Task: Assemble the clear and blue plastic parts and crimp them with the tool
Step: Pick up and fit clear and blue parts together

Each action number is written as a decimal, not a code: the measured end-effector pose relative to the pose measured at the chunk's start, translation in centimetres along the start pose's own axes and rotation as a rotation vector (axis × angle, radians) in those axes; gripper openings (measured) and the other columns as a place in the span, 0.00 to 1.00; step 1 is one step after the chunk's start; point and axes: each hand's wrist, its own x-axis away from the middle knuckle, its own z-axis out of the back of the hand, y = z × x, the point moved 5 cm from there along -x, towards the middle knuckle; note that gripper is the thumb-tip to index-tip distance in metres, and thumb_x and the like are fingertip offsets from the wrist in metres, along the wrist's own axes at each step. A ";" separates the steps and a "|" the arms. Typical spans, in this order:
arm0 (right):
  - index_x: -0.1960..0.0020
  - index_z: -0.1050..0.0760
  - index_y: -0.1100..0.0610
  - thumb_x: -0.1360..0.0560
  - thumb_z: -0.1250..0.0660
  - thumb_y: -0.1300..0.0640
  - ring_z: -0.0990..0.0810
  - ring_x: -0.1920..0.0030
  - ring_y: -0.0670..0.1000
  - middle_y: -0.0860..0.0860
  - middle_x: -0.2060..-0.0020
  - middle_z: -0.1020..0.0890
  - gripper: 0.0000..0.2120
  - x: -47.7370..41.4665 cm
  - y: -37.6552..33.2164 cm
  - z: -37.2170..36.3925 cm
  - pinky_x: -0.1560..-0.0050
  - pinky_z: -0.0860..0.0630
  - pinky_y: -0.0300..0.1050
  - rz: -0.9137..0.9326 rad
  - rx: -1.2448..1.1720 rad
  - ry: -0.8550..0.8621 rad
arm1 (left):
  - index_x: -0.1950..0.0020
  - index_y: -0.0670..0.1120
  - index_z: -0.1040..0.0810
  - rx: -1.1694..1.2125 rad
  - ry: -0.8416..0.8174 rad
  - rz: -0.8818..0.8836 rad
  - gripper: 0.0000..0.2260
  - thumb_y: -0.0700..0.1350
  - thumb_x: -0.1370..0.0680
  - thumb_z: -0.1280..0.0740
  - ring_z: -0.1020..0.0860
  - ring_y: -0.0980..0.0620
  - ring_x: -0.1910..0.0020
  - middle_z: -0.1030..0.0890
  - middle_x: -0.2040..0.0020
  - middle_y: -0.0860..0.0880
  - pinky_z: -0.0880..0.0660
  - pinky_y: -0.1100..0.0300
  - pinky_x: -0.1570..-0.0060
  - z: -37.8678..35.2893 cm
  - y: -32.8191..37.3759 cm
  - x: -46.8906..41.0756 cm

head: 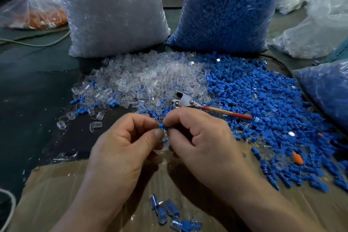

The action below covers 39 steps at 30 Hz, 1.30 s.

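Fitting: I am pinching the clear part [164, 138] in my left hand [130, 143] and the blue part [163, 126] in my right hand [199, 137], hands together to align them | crimp tool [190, 102] is lying just beyond, reachable.

dark green counter [37, 81], on it lay a heap of clear parts [146, 79] touching a heap of blue parts [263, 100] on its right, behind stood a clear-filled bag [113, 11] and a blue-filled bag [226, 9], cardboard sheet [56, 184] nearest

Glossy clear plastic shells [150, 79] and matt blue plastic plugs [254, 96] surround shiny metal, red-handled crimping pliers [186, 100] beside matt brown cardboard [62, 190].
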 end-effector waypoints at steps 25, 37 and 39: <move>0.44 0.20 0.57 0.24 0.34 0.63 0.20 0.51 0.53 0.50 0.50 0.18 0.10 0.3 -2.2 0.2 0.55 0.22 0.52 0.293 0.097 -0.116 | 0.61 0.46 0.16 0.256 -0.115 0.283 0.08 0.43 0.39 0.26 0.25 0.49 0.75 0.20 0.66 0.40 0.26 0.59 0.78 -0.7 0.8 0.9; 0.28 0.42 0.45 0.29 0.40 0.29 0.31 0.37 0.56 0.48 0.37 0.27 0.35 -0.7 5.5 3.5 0.37 0.34 0.56 -0.327 0.867 -0.344 | 0.62 0.51 0.17 0.089 -0.025 0.171 0.14 0.31 0.25 0.30 0.24 0.51 0.75 0.20 0.70 0.44 0.25 0.64 0.76 0.5 0.2 0.0; 0.30 0.39 0.45 0.29 0.40 0.30 0.30 0.38 0.55 0.47 0.40 0.26 0.33 -0.9 5.4 3.5 0.38 0.33 0.56 -0.314 0.879 -0.335 | 0.61 0.51 0.17 0.089 -0.027 0.168 0.14 0.32 0.25 0.30 0.24 0.51 0.74 0.20 0.70 0.44 0.25 0.64 0.75 0.6 0.1 0.0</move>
